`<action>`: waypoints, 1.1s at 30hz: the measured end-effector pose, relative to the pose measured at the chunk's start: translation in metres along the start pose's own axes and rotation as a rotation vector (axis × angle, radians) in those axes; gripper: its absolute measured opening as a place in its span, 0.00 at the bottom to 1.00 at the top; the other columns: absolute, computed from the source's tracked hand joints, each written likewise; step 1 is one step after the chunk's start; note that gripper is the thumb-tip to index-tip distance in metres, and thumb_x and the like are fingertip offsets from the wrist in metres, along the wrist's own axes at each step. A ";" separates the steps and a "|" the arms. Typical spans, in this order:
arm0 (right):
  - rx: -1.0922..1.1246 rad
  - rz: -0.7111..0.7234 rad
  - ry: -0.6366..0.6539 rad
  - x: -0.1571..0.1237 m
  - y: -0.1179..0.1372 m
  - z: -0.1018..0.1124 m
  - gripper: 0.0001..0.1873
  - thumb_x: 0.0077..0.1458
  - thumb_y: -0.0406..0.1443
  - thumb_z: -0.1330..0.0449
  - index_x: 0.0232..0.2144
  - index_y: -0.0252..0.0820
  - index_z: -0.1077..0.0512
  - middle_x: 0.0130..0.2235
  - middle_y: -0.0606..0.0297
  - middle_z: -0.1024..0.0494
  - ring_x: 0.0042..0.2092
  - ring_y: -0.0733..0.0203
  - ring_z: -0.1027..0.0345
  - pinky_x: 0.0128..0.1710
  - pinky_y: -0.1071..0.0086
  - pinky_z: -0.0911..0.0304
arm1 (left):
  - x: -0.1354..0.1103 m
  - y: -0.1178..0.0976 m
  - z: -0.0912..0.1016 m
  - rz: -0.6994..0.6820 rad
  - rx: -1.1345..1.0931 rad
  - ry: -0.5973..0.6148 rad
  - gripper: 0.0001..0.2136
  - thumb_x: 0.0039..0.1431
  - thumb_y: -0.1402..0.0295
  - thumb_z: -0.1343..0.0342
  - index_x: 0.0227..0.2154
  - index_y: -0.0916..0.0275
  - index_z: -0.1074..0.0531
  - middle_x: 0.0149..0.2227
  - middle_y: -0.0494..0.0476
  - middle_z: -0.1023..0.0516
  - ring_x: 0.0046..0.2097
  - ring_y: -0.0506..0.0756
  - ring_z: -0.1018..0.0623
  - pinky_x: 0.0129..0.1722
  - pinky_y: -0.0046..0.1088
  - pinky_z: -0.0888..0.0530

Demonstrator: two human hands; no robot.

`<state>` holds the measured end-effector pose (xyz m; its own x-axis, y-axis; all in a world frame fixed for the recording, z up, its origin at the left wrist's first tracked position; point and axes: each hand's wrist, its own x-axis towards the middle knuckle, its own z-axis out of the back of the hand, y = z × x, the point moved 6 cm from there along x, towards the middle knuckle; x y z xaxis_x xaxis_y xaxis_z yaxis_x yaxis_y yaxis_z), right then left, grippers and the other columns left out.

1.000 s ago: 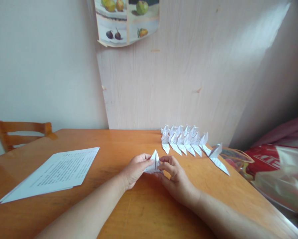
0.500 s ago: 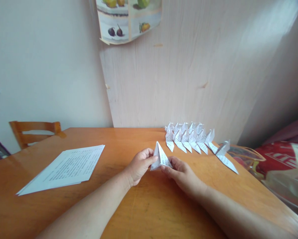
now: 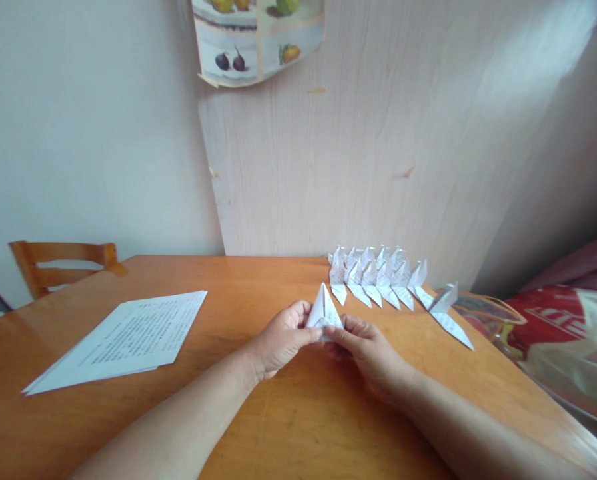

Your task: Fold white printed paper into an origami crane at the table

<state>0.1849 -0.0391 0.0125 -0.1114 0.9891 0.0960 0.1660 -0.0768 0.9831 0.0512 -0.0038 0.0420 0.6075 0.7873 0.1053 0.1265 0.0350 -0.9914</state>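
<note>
Pointed white folded paper [image 3: 322, 312], faintly printed

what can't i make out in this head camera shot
- Lower corners of the folded paper: covered by the left hand and right hand.
- Text on the printed sheets: too small and blurred to read.
- Back row of paper figures: partly hidden by the front row.
- Fruit poster: top cut off by the upper edge.
</note>
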 end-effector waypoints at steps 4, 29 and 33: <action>0.006 -0.009 0.029 0.000 -0.002 0.000 0.14 0.59 0.45 0.37 0.30 0.39 0.28 0.27 0.66 0.27 0.28 0.66 0.38 0.30 0.69 0.46 | 0.000 -0.002 0.000 -0.004 0.028 -0.009 0.13 0.53 0.75 0.39 0.41 0.64 0.32 0.39 0.57 0.23 0.42 0.55 0.24 0.45 0.33 0.30; -0.176 0.008 0.082 -0.009 0.015 -0.007 0.21 0.59 0.53 0.41 0.29 0.41 0.27 0.24 0.67 0.28 0.26 0.64 0.39 0.29 0.68 0.43 | -0.006 -0.006 -0.006 0.031 0.114 0.039 0.17 0.58 0.54 0.40 0.33 0.66 0.25 0.31 0.59 0.23 0.33 0.54 0.26 0.31 0.29 0.33; -0.122 0.028 0.039 -0.007 0.016 -0.005 0.21 0.55 0.53 0.38 0.30 0.41 0.28 0.26 0.68 0.30 0.27 0.65 0.42 0.29 0.70 0.46 | -0.006 -0.007 -0.002 0.042 0.155 0.022 0.16 0.57 0.55 0.39 0.31 0.66 0.26 0.30 0.55 0.26 0.32 0.52 0.29 0.29 0.27 0.33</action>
<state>0.1835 -0.0481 0.0284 -0.1471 0.9809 0.1275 0.0498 -0.1214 0.9914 0.0487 -0.0103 0.0481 0.6267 0.7766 0.0639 -0.0205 0.0984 -0.9949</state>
